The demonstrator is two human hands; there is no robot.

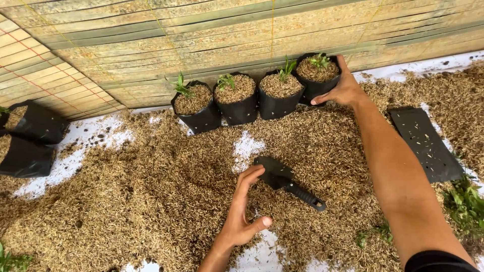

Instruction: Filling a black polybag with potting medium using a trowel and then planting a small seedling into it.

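Fingers first: your right hand (344, 86) has its fingers wrapped around the side of the rightmost black grow bag (317, 75), thumb in front, so it's gripping the bag as it sits against the bamboo wall (201, 40). Your left hand (242, 211) is open, fingers curved and spread, hovering just over the rice-husk mix (151, 191) and holding nothing. The black hand trowel (287, 182) lies right beside those fingertips, blade toward you-left, handle pointing away to the right.

Looks to me like you're at the placing step: that bag closes out a row of four filled bags, each with a small green seedling, the other three (239, 98) touching side by side to its left. A flat empty bag (426, 143) lies on the husk to your right, and loose seedlings (466, 201) sit near it.

Next move, I'd guess, calls for letting go only once the bag stands snug and upright, then closing that open left hand on the trowel handle, not the blade.
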